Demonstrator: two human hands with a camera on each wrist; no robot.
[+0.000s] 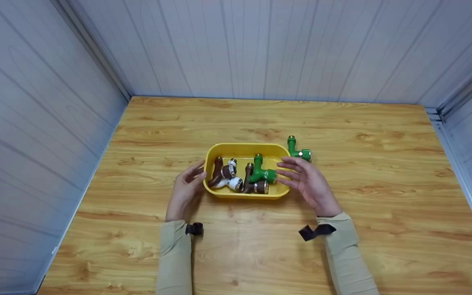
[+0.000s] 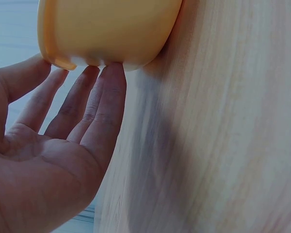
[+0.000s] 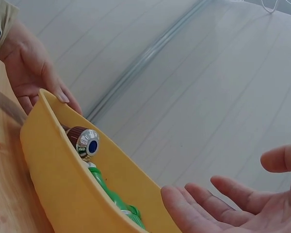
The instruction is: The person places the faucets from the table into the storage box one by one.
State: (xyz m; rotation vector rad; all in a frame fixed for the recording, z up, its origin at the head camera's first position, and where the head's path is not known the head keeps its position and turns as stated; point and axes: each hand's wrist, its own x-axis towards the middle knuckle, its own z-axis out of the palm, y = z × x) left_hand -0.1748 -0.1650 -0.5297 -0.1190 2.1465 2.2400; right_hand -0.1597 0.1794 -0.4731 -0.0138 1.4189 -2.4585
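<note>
A yellow plastic bin (image 1: 246, 196) stands on the table. Inside lie two brown pipe fittings (image 1: 216, 174), white fittings (image 1: 235, 184) partly hidden beneath them, and a green fitting (image 1: 257, 174); most have metal ends. My left hand (image 1: 185, 190) touches the bin's left end, its long fingers fairly straight against the outer wall (image 2: 106, 29) and its thumb near the rim. At the right end, my right hand (image 1: 312, 188) holds nothing, with fingers spread and relaxed over the rim. Whether those fingertips touch the bin, I cannot tell.
Another green fitting (image 1: 292, 145) lies on the table just beyond the bin's right back corner. The wooden table (image 1: 236, 254) meets pale panelled walls (image 1: 244, 49) at the back and sides. Black straps (image 1: 317, 232) hang at both wrists.
</note>
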